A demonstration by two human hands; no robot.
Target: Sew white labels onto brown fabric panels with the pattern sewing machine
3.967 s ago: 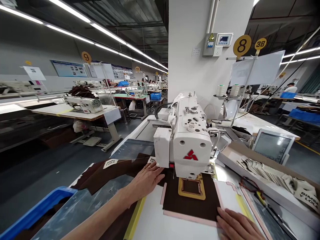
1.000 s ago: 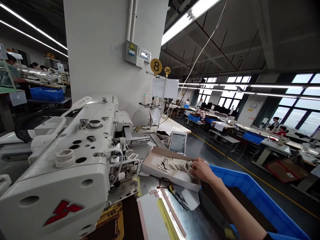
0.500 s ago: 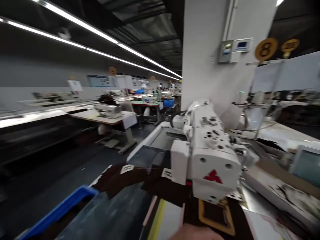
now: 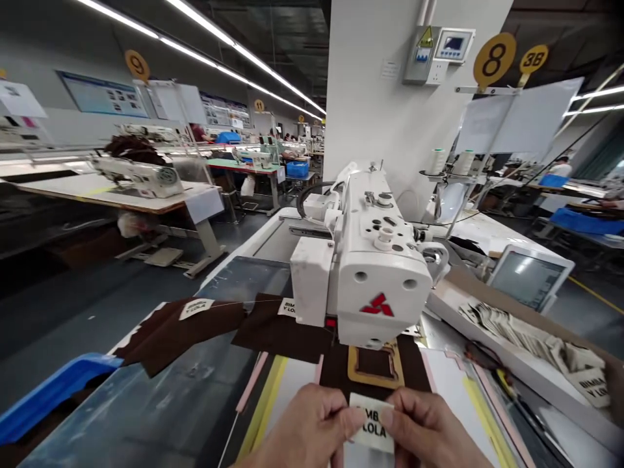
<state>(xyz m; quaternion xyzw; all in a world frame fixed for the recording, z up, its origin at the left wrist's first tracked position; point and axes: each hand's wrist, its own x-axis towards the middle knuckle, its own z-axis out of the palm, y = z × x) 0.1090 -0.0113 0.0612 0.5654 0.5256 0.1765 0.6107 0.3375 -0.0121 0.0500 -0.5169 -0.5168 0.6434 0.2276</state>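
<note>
Both my hands meet at the bottom centre and pinch one white fabric label (image 4: 373, 422) printed with dark letters. My left hand (image 4: 305, 429) grips its left edge and my right hand (image 4: 429, 432) its right edge. Just beyond the label lies a dark brown fabric piece (image 4: 375, 370) under a yellow rectangular clamp frame (image 4: 375, 366), below the head of a white sewing machine (image 4: 375, 273) with a red emblem. Further brown pieces with sewn labels (image 4: 195, 325) trail off to the left of the machine.
A cardboard tray of several loose labels (image 4: 531, 341) stands to the right, with a touchscreen panel (image 4: 529, 279) behind it. A blue bin (image 4: 49, 396) sits at the lower left. A white pillar (image 4: 375, 84) rises behind the machine. Other sewing tables fill the hall.
One second ago my right hand reached into the label tray on the right. The view has swung back to the machine, and both hands now hold a label before it.
</note>
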